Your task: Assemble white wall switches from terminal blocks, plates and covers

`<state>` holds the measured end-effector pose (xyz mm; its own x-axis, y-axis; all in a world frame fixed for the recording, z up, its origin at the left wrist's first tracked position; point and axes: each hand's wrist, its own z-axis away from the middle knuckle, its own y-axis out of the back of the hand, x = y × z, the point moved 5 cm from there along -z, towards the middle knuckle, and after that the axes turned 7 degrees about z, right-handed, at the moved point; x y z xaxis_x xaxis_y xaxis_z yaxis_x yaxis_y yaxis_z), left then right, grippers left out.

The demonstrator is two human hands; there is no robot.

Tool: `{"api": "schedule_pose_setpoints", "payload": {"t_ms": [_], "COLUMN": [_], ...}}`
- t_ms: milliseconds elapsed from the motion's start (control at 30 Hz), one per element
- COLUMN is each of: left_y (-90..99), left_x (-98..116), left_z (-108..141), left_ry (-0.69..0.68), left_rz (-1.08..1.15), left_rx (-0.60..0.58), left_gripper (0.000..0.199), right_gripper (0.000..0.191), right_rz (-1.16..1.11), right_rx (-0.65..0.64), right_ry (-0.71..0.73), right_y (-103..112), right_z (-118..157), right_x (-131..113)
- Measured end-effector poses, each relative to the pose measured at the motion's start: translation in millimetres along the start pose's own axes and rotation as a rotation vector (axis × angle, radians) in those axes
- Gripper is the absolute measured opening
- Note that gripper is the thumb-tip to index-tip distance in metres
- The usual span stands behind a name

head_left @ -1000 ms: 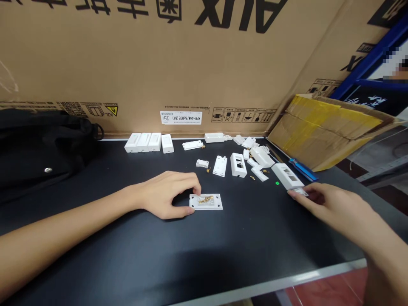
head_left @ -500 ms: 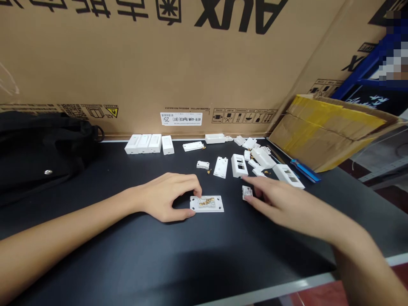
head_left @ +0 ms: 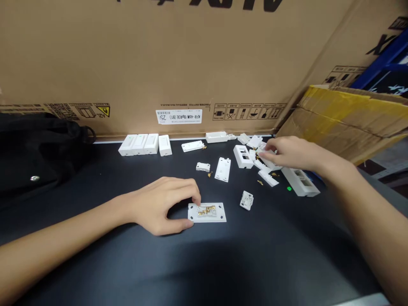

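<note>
My left hand (head_left: pixel 168 204) pinches the left end of a flat white plastic base plate (head_left: pixel 221 217) between thumb and fingers. Brass contact strips (head_left: pixel 207 210) sit in a small white holder at the plate's middle. To the right of it lies a small square white plastic part (head_left: pixel 246 200), which neither hand touches. My right hand (head_left: pixel 287 153) reaches into the parts at the back right. Its thumb and fingers close on a white plastic casing (head_left: pixel 270 160), partly hidden by the hand.
Several white closed units (head_left: pixel 139 144) stand at the back left. Two windowed white housings (head_left: pixel 243 157) (head_left: pixel 301 182), a white plate (head_left: pixel 222 169) and small brass pieces lie near the right hand. A black bag (head_left: pixel 41 157) is at left; cardboard boxes (head_left: pixel 347 123) stand behind and right.
My right hand has left the small square part, now lying turned, and moved back and right to the casing. My left hand stays at the base plate. The view has shifted slightly.
</note>
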<state>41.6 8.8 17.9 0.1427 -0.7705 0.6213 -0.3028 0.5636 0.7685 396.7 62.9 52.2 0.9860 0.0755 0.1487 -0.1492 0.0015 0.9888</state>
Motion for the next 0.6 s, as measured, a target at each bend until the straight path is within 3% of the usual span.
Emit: {"api": "schedule_pose_setpoints", "payload": {"t_ms": [100,200,367,467,600], "left_y": [0.3,0.8,0.7,0.3,0.0], "left_x": [0.3,1.0,1.1,0.5,-0.5], "left_z": [-1.6,-1.4,0.7,1.1,1.2], "left_ry": [0.000,-0.002,0.000,0.004,0.009], "left_rz": [0.002,0.000,-0.008,-0.006,-0.012], "left_rx": [-0.001,0.004,0.006,0.002,0.001], "left_gripper": [0.028,0.029,0.028,0.028,0.029], "right_gripper": [0.048,0.046,0.046,0.050,0.055], "right_rz": [0.058,0.016,-0.092,-0.119,-0.107], "right_rx": [-0.075,-0.076,0.105,0.203,0.175], "right_ry": [0.012,0.007,-0.225,-0.347,-0.348], "right_y": [-10.4,0.2,30.1,36.0,30.0], "right_z": [6.1,10.2,19.6,26.1,27.2], "right_x": [-11.4,-15.9,1.7,14.4,22.5]}}
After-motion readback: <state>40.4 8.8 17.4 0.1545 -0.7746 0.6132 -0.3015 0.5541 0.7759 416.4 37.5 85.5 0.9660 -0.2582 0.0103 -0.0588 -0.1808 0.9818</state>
